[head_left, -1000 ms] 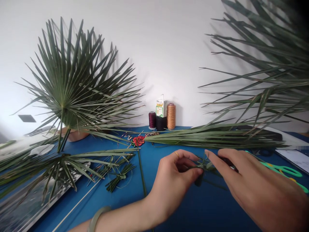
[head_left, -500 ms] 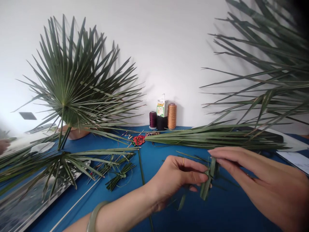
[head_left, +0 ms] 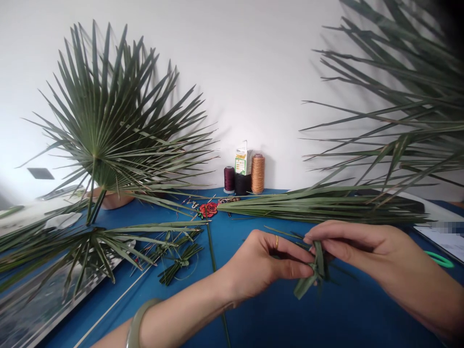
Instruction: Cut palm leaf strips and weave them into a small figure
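Note:
Low over the blue table, my left hand (head_left: pixel 270 258) pinches a small folded piece of green palm leaf strips (head_left: pixel 319 263) between thumb and fingers. My right hand (head_left: pixel 357 256) is closed on the upper part of the same piece, where a strip bends over in a loop. Loose strip ends stick out below and to the right, and the knot itself is partly covered by my fingers. A bundle of cut palm strips (head_left: pixel 319 205) lies just behind both hands. To the left rests a small woven leaf piece (head_left: pixel 181 263) with several dark stems.
Fan palm leaves (head_left: pixel 108 121) stand in a terracotta bowl (head_left: pixel 114 199) at left; more fronds (head_left: pixel 406 106) reach in from the right. Thread spools (head_left: pixel 258 174) and a small carton (head_left: pixel 242 160) are by the wall. A red rose patch (head_left: pixel 208 210) lies before them.
My right hand has moved slightly left, closer to my left hand. The strip it holds now curves over instead of standing straight. At far left, another person's hand has left the view.

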Tool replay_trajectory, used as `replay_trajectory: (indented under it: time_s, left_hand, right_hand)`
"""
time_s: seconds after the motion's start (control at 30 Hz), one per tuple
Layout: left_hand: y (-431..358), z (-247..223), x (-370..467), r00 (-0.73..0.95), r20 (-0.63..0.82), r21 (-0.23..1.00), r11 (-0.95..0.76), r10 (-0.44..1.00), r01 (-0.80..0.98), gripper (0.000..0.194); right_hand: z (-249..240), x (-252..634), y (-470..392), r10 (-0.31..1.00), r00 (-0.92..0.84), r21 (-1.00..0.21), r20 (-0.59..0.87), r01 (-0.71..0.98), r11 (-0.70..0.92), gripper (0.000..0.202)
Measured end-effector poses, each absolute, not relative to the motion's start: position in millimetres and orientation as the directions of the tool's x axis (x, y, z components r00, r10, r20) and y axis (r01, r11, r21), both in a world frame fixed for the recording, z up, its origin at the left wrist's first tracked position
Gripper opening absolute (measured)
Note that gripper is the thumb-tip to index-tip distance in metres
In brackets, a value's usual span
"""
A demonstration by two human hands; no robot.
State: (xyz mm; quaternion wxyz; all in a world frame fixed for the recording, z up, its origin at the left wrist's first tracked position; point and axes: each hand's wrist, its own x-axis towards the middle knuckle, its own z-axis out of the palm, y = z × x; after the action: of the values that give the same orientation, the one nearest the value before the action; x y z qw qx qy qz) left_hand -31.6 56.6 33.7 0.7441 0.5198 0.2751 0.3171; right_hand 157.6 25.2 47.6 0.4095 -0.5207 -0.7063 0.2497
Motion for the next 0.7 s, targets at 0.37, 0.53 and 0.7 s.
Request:
replay_trajectory:
  time_s: [0.37,0.53,0.7]
  left_hand:
    - [60,33,-29,0.590,0.049,0.946,0.151,0.806,-0.286,0.035]
    - [60,31,-29,0.578,0.128,0.963,0.038,0.806,-0.266,0.029]
    - [61,32,-30,0.453,0.140,0.944,0.020,0.880,-0.330,0.017]
  right_hand:
    - [38,147,22,0.988,0.001,-0.945,0.152,0.294,0.145,0.030]
    - [39,148,21,0.995,-0.019,-0.928,0.094,0.362,0.095,0.047]
    - [37,150,23,0.994,-0.097,-0.981,0.049,0.181,0.066,0.048]
